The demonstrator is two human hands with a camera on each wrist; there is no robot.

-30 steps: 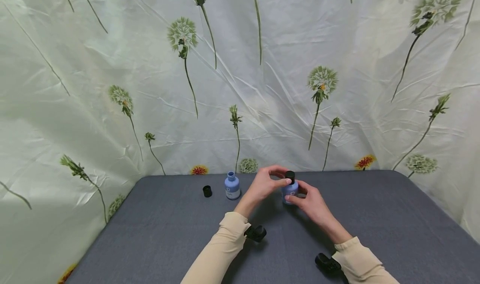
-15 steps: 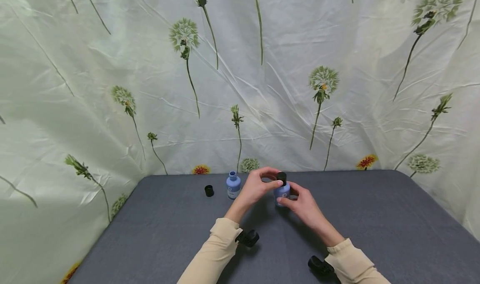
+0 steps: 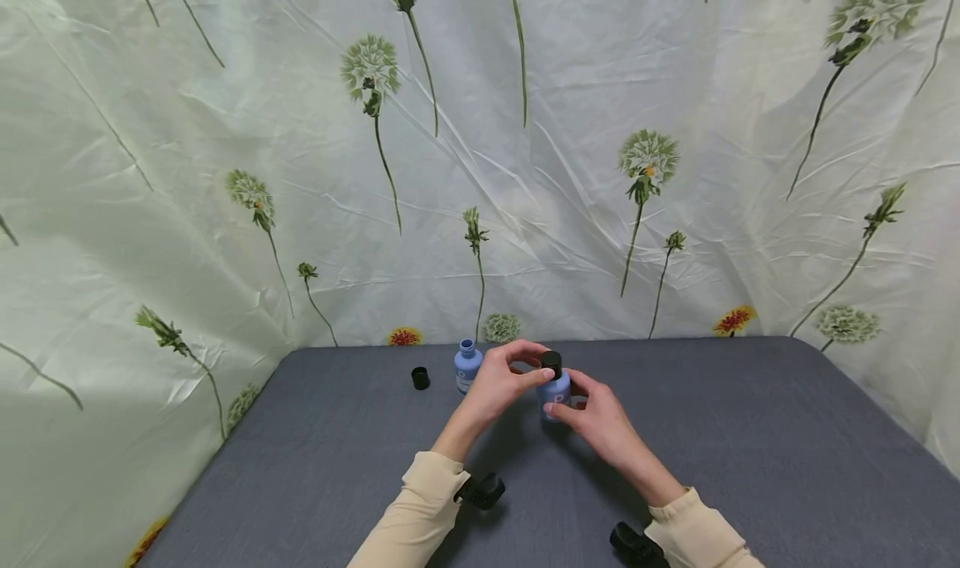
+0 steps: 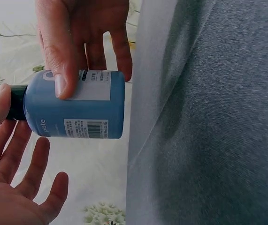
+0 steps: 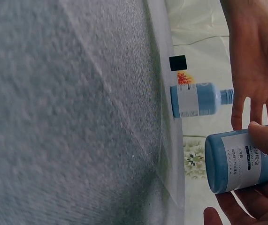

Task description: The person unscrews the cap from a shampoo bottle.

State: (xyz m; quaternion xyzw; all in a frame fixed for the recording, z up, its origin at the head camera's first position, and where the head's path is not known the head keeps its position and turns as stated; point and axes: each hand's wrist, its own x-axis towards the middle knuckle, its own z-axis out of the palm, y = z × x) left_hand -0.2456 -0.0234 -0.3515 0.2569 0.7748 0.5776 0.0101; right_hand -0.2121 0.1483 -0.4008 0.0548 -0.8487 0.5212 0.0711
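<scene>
Head view: right hand grips capped blue plastic bottle; left hand pinches its black screw cap, probably. Open blue bottle left of it.

On the blue bottle I see held between the two hands, the left wrist view shows pale letters reading "pote" near the neck end, though the word may be cut off. Beside it sits a white sticker with a barcode; its digits are too small for me to read. A second white label carries rows of small print I cannot make out. The open bottle standing behind has a white label too, also unreadable
</scene>
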